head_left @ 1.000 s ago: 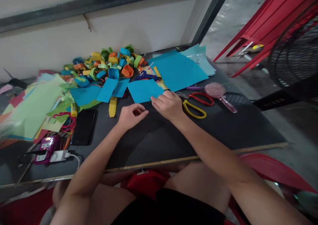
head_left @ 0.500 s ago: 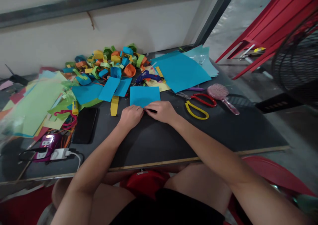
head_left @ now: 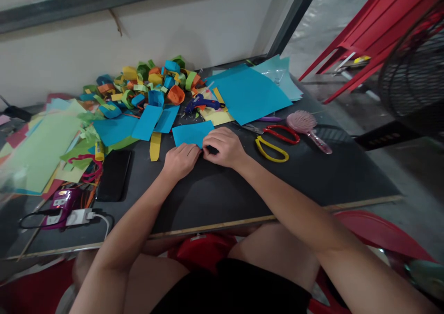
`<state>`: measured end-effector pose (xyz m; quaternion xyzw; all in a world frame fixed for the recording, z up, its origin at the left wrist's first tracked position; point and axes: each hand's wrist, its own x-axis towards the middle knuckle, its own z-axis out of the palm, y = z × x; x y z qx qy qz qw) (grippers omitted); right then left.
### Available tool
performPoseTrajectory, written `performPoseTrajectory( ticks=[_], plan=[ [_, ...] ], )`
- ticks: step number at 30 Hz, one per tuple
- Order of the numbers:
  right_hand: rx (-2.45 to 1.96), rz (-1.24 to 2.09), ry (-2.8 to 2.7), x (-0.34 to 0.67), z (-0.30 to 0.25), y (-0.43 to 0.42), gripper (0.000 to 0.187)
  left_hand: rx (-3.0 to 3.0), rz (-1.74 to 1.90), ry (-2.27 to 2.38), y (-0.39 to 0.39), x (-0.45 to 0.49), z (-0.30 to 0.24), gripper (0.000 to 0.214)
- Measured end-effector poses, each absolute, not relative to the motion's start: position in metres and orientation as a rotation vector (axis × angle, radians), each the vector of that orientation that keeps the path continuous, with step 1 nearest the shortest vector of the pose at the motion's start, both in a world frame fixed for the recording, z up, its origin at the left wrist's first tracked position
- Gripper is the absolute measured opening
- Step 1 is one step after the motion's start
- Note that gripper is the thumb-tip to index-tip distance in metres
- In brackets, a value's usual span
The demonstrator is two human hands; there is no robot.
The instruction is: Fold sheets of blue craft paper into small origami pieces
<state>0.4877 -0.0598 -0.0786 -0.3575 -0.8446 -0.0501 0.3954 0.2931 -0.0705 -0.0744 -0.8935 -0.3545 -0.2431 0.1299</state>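
A small blue paper square (head_left: 191, 133) lies on the black table (head_left: 243, 189), partly folded over at its near edge. My left hand (head_left: 180, 160) and my right hand (head_left: 225, 146) both press on that near edge with curled fingers, pinching the paper where they meet. The near part of the sheet is hidden under my fingers.
Behind the paper sit a blue glue gun (head_left: 200, 104), a large blue sheet (head_left: 249, 94) and a heap of folded coloured paper strips (head_left: 149, 85). Red and yellow scissors (head_left: 274, 143) and a pink hairbrush (head_left: 307, 126) lie right. A black phone (head_left: 113, 174) and paper stacks (head_left: 41, 147) are left.
My right hand pulled the blue square nearer, and both hands closed on its near edge. The visible part of the paper has become shorter since half a second ago.
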Motion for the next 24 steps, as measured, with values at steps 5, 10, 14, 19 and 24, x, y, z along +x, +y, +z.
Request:
performPoseTrajectory(
  ticks=[5,10,14,19,24],
  plan=[
    [-0.892,-0.183,-2.163,0.488,-0.078,-0.059,0.012,-2.640,-0.743,-1.061,-0.073,0.295,-0.071,0.027],
    [-0.922,-0.230,-2.114,0.502,-0.079,-0.050,0.011,-2.624,-0.721,-1.035,-0.072,0.293,-0.067,0.027],
    [-1.010,-0.235,-2.149,0.507,-0.077,-0.048,0.010,-2.623,-0.732,-0.988,-0.071,0.291,-0.066,0.025],
    [-1.014,-0.215,-2.142,0.514,-0.074,-0.047,0.010,-2.567,-0.750,-0.907,-0.069,0.287,-0.065,0.022],
    [-1.165,-0.262,-1.978,0.545,-0.079,-0.036,0.009,-2.469,-0.757,-0.935,-0.067,0.275,-0.060,0.022]
  ],
)
